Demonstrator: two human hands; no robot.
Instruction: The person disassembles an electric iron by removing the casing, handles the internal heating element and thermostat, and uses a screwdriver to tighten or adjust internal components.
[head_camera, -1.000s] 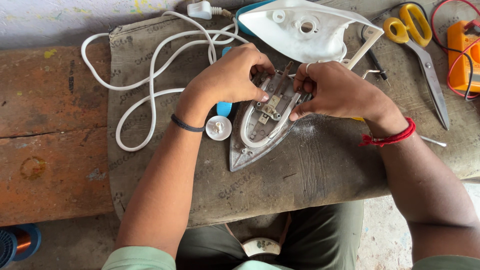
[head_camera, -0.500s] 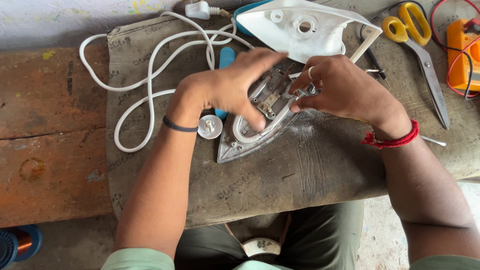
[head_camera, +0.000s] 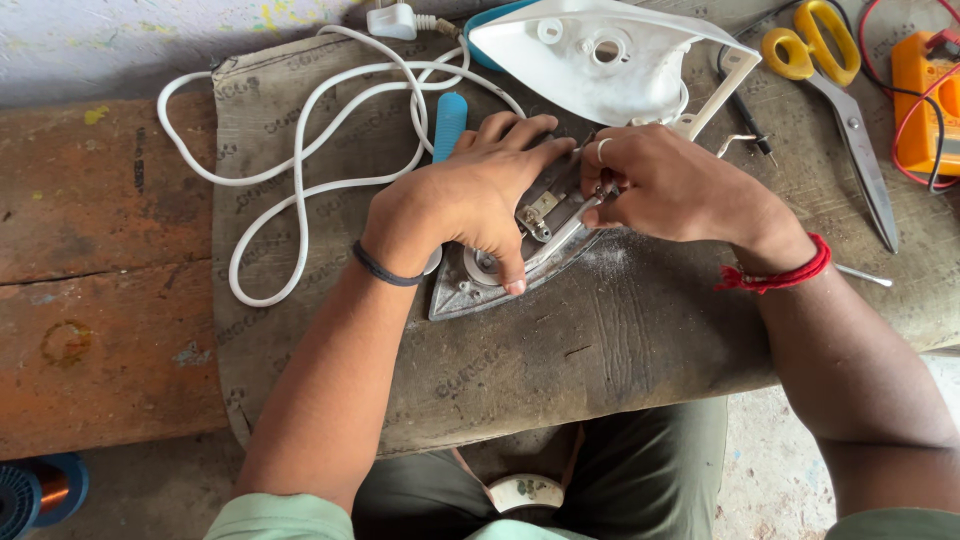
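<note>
— Where does the iron soleplate (head_camera: 490, 285) lie?

— On the sacking mat (head_camera: 620, 350), mid-bench, under the left hand (head_camera: 475, 195), with the right hand (head_camera: 670, 185) at its right end.

— And behind it?

— The iron's upturned cover (head_camera: 600, 60). The coiled power cord (head_camera: 300, 170) lies to the left, and the scissors (head_camera: 835, 90) and multimeter (head_camera: 925, 95) to the right.

— Beside the mat?

— The wooden bench (head_camera: 100, 300), on the left.

Head view of a workbench covered with a sackcloth mat (head_camera: 600, 340). The left hand (head_camera: 470, 200) lies palm-down across a bare metal iron soleplate (head_camera: 470, 290), thumb pressed near its near edge. The right hand (head_camera: 670, 185) pinches a small part at the soleplate's far right side. Far of the hands lies the white iron housing (head_camera: 600, 60); a white power cord (head_camera: 300, 150) coils at left; yellow-handled scissors (head_camera: 830, 90) and an orange meter (head_camera: 925, 100) lie at right.
</note>
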